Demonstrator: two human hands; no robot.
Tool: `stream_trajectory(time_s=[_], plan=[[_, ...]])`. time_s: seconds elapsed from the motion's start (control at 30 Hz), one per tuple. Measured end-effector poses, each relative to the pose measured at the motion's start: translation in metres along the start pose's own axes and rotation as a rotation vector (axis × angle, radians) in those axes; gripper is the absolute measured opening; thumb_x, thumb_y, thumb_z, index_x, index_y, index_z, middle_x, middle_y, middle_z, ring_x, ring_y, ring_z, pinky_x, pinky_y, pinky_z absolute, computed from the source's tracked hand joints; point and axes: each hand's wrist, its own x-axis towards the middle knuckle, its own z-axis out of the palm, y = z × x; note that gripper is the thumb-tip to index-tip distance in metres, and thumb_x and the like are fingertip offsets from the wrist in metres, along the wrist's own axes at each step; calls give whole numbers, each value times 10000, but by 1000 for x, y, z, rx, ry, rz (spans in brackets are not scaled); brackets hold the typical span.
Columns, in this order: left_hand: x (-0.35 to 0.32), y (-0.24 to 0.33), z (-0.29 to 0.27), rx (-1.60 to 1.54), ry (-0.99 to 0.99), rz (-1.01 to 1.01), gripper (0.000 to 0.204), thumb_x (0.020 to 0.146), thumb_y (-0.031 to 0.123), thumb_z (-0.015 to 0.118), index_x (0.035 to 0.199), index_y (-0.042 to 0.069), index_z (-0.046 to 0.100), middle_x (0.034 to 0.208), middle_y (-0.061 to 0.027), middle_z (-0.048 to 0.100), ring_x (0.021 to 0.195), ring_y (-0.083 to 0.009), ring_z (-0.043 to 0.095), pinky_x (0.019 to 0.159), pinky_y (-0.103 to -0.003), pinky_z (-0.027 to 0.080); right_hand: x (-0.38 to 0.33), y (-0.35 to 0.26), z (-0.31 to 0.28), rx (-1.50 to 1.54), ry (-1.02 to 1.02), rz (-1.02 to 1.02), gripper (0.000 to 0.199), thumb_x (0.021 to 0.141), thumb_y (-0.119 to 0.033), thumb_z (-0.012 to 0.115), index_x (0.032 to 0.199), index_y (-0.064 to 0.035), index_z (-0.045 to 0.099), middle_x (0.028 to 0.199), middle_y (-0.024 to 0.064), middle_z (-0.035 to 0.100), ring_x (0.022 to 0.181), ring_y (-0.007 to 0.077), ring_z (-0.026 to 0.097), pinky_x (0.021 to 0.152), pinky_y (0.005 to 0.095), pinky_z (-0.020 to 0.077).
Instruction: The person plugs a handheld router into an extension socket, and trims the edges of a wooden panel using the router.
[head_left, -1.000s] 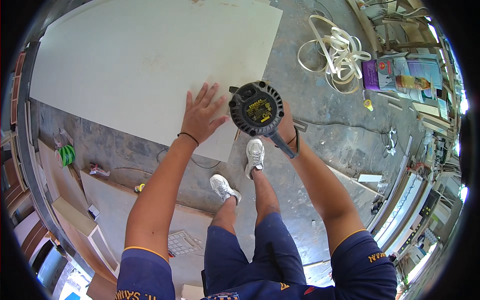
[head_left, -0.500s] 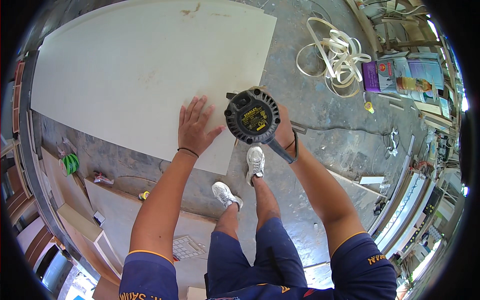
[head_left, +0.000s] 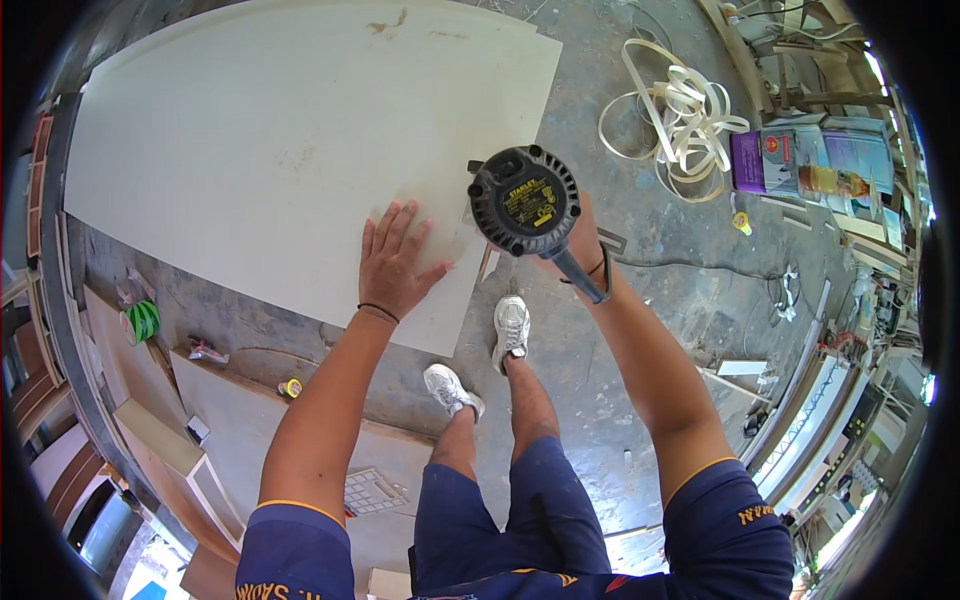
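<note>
Largest item we record: a pale rectangular board lying flat on the grey concrete floor, filling the upper left of the view, with a brown smear near its far edge. Next, a second pale panel lies on the floor at lower left, close to our left leg, with a small white grille on it. A loose tangle of cream edge-banding strip sits on the floor to the upper right, well apart from the board; just beyond it stands a purple box. We hold a black router upright over the board's near right corner, its round motor cap facing us and its cord trailing toward our right forearm. Our right hand is wrapped closed around the router body, mostly hidden behind it. Our left hand lies open, fingers spread, palm flat on the board just left of the router. Our two white shoes stand on the floor just off the board's near edge. Smallest: a green tape roll at far left and a yellow-capped item beside the second panel.
</note>
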Motion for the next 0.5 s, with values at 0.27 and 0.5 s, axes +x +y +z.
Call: stream_trajectory(time_s=[0.27,0.5], plan=[[-1,1,-1,0,1,0,581,778,496,696,1230,152,573,1471,-77,414,1392,-293,324,1132,-523,217,23,16,-10,-142,-13,-56,797,539,-249,891,1229,-40,553,1131,115,648,982,284,667,854,328,524],[1,3,-2,23,0,-7,571,783,526,683,1216,166,586,1455,-66,434,1380,-282,341,1134,-510,221,49,17,-30,-247,-12,-182,803,521,-227,896,1225,-46,554,1108,112,654,970,283,667,856,338,532]])
